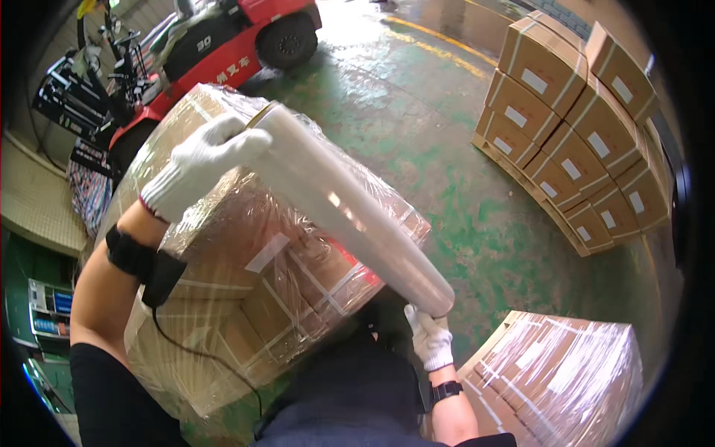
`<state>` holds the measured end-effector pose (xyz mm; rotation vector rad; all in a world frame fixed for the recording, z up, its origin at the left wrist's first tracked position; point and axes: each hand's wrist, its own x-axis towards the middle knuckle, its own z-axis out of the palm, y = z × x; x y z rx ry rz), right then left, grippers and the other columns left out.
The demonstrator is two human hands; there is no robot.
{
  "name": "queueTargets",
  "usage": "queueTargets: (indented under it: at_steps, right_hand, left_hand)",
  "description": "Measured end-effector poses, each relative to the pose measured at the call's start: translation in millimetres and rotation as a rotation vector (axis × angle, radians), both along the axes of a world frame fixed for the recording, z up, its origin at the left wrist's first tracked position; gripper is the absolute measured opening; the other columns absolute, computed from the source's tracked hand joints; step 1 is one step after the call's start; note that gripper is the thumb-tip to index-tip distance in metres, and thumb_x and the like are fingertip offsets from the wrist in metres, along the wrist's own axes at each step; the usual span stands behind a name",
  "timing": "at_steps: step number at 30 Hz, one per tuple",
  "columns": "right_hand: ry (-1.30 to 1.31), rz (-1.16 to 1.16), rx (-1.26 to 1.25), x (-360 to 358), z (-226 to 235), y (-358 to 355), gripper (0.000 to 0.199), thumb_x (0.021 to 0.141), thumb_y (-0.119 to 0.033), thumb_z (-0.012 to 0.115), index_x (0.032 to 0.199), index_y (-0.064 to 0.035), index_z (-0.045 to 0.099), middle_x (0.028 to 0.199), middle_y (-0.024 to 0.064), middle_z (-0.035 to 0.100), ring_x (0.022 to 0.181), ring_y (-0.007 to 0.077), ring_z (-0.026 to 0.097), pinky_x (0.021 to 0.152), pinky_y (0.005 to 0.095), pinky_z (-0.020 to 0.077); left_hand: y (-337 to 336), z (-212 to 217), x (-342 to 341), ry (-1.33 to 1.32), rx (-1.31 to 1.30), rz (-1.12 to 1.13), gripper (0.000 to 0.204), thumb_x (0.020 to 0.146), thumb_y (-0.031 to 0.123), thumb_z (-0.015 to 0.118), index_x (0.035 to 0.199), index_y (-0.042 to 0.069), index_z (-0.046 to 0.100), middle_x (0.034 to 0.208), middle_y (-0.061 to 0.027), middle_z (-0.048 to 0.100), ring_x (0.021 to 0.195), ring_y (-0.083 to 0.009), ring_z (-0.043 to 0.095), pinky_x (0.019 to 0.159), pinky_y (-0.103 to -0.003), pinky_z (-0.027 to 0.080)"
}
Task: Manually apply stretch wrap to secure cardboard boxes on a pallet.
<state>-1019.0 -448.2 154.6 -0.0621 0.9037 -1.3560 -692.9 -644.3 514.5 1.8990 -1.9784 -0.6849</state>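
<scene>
A long roll of clear stretch film (350,212) lies slantwise in front of me, held at both ends. My left hand (212,160), in a white knitted glove, is closed round its upper left end, by the cardboard core. At the lower right end my gloved right hand (429,339) grips the roll. Beneath the roll stands a pallet load of cardboard boxes (246,328), wrapped in shiny film. A loose sheet of film seems to stretch over the load below my left arm. A red patch shows through the wrap near the roll.
A red forklift (201,82) stands behind the load at the upper left. Strapped boxes (573,141) are stacked on a wooden pallet at the right. Another film-wrapped load (555,376) stands at the lower right. The green floor (447,179) looks worn and partly wet.
</scene>
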Motion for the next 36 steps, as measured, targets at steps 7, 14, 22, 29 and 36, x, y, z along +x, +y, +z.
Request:
queueTargets:
  at_steps: [7, 14, 22, 29, 36]
  right_hand:
    - [0.016, 0.056, 0.014, 30, 21, 92, 0.039, 0.093, 0.002, 0.066, 0.13, -0.0063, 0.057, 0.124, 0.0056, 0.064, 0.115, 0.0187, 0.062, 0.104, 0.0397, 0.0516]
    - [0.125, 0.041, -0.051, 96, 47, 189, 0.039, 0.094, -0.003, 0.067, 0.131, -0.0077, 0.057, 0.125, 0.007, 0.064, 0.117, 0.0201, 0.061, 0.105, 0.0435, 0.0507]
    - [0.1, 0.12, 0.013, 207, 81, 347, 0.038, 0.095, -0.005, 0.066, 0.131, -0.0015, 0.055, 0.126, 0.0136, 0.063, 0.118, 0.0281, 0.062, 0.108, 0.0475, 0.0488]
    - [0.151, 0.161, -0.041, 251, 79, 449, 0.04, 0.097, -0.005, 0.059, 0.136, -0.0046, 0.051, 0.129, 0.0127, 0.06, 0.123, 0.0292, 0.058, 0.109, 0.053, 0.0463]
    - [0.107, -0.001, -0.039, 294, 103, 543, 0.036, 0.097, -0.005, 0.059, 0.132, -0.0002, 0.052, 0.126, 0.0147, 0.062, 0.119, 0.0302, 0.062, 0.105, 0.0477, 0.0521]
  left_hand:
    - [73, -14, 57, 0.169, -0.036, -0.028, 0.031, 0.098, 0.035, 0.066, 0.098, 0.003, 0.064, 0.091, 0.0025, 0.056, 0.089, -0.0074, 0.049, 0.083, -0.027, 0.042]
    - [154, -6, 115, 0.276, -0.07, -0.084, 0.031, 0.098, 0.035, 0.066, 0.092, 0.004, 0.06, 0.085, 0.0035, 0.049, 0.084, -0.0066, 0.044, 0.077, -0.026, 0.04]
    - [288, -6, 258, 0.308, -0.095, -0.058, 0.036, 0.097, 0.034, 0.066, 0.081, 0.007, 0.048, 0.081, 0.0039, 0.036, 0.079, -0.0072, 0.036, 0.071, -0.028, 0.036]
    - [396, -11, 313, 0.33, -0.127, -0.03, 0.028, 0.095, 0.027, 0.066, 0.081, 0.005, 0.056, 0.079, 0.0045, 0.044, 0.078, -0.0073, 0.041, 0.072, -0.027, 0.039]
    - [484, 4, 350, 0.347, -0.084, -0.029, 0.014, 0.095, 0.017, 0.057, 0.092, 0.003, 0.059, 0.086, 0.0016, 0.054, 0.084, -0.0081, 0.051, 0.08, -0.025, 0.043]
